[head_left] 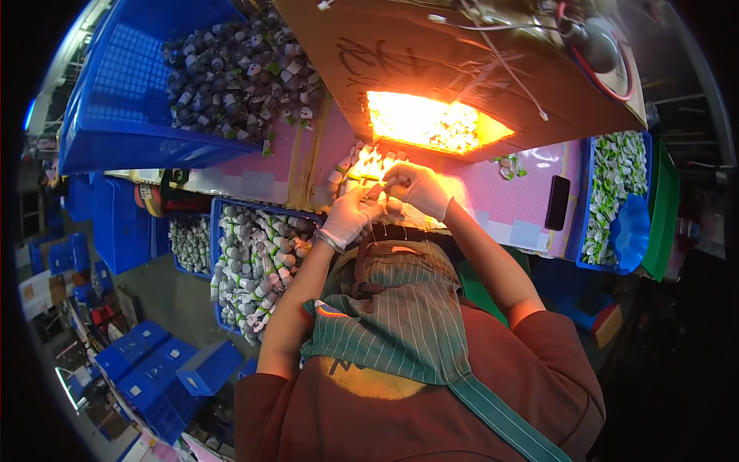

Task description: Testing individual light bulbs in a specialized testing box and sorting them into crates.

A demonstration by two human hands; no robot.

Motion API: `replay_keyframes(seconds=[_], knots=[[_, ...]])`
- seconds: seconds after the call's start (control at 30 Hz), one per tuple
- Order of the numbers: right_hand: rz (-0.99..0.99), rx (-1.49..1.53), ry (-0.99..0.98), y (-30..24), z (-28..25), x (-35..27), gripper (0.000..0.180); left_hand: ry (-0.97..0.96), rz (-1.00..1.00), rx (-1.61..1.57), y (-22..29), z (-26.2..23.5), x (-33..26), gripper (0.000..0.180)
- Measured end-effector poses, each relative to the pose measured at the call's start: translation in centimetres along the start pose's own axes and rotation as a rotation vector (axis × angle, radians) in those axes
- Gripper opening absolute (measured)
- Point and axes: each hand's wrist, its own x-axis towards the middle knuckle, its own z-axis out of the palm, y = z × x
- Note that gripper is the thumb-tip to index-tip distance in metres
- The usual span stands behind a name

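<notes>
In front of my chest, both hands meet at the table edge, in thin white gloves. My left hand (350, 217) has its fingers closed around a small grey-and-white toy piece (394, 206), partly covered by the fingers. From the other side, my right hand (423, 191) pinches at the same spot; its fingertips are bent inward, and glare blurs what lies between them. Just beyond the hands lies a pile of similar white pieces with green bits (369, 163), brightly lit in orange.
A cardboard box (454, 69) with a glowing opening stands ahead. Blue crates hold many grey-and-white pieces: a large crate (115, 138) far left and a lower crate (217, 266) beside my left arm. Rightward are a black phone (557, 203), a crate of green-white parts (618, 165) and a blue bowl (631, 235).
</notes>
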Motion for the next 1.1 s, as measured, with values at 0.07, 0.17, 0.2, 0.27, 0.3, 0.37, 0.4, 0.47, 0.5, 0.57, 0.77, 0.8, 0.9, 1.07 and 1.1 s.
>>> replay_keyframes(seconds=[0.07, 0.17, 0.2, 0.27, 0.3, 0.37, 0.4, 0.47, 0.5, 0.57, 0.77, 0.8, 0.9, 1.07, 1.1], knots=[[-0.143, -0.083, 0.118, 0.2, 0.0, 0.0, 0.019, -0.016, -0.015, -0.004, 0.5, 0.2, 0.1, 0.039], [-0.109, 0.036, 0.153, 0.5, 0.4, -0.3, 0.024, -0.038, -0.047, 0.058, 1.0, 0.5, 0.0, 0.046], [-0.129, 0.013, 0.154, 0.7, 0.6, -0.4, 0.024, -0.047, -0.066, 0.003, 1.0, 0.6, -0.1, 0.046], [-0.223, 0.189, 0.224, 1.3, 1.0, -0.6, 0.030, -0.057, -0.085, -0.052, 0.9, 0.9, -0.1, 0.046], [-0.207, 0.169, 0.231, 1.6, 1.2, -0.7, 0.030, -0.041, -0.046, -0.038, 0.8, 1.1, -0.1, 0.046], [-0.078, 0.453, 0.207, 2.5, 1.4, -0.8, 0.032, -0.025, -0.003, -0.025, 0.5, 1.5, 0.1, 0.047], [-0.008, 0.443, 0.239, 2.9, 1.5, -0.4, 0.032, 0.074, 0.194, 0.142, 0.3, 1.9, 0.3, 0.047], [-0.182, 0.200, 0.278, 3.6, 1.8, 0.0, 0.029, 0.173, 0.392, 0.304, -0.1, 2.5, 0.4, 0.048], [-0.253, 0.276, 0.261, 4.0, 2.0, 0.1, 0.027, 0.238, 0.402, 0.419, -0.3, 2.6, 0.4, 0.047], [-0.120, 0.478, 0.252, 4.4, 2.2, -0.2, 0.024, 0.325, 0.473, 0.526, -0.7, 2.8, 0.3, 0.047], [-0.121, 0.232, 0.164, 5.7, -0.9, -2.3, 0.028, 0.284, 0.352, 0.470, -2.2, 3.2, 1.0, 0.042], [-0.047, -0.009, 0.188, 6.1, -2.8, -2.8, 0.027, 0.299, 0.278, 0.319, -2.4, 3.3, 1.2, 0.039], [-0.050, -0.294, 0.644, 8.0, -8.5, -3.6, 0.020, 0.262, 0.120, -0.058, -3.0, 2.9, 1.3, 0.042], [0.162, -0.873, 1.066, 11.2, -17.3, -6.7, 0.022, 0.240, -0.013, -0.186, -3.3, 2.1, 0.3, 0.039], [0.223, -0.955, 1.018, 11.8, -17.9, -7.0, 0.021, 0.237, -0.028, -0.191, -3.2, 2.1, 0.2, 0.039]])
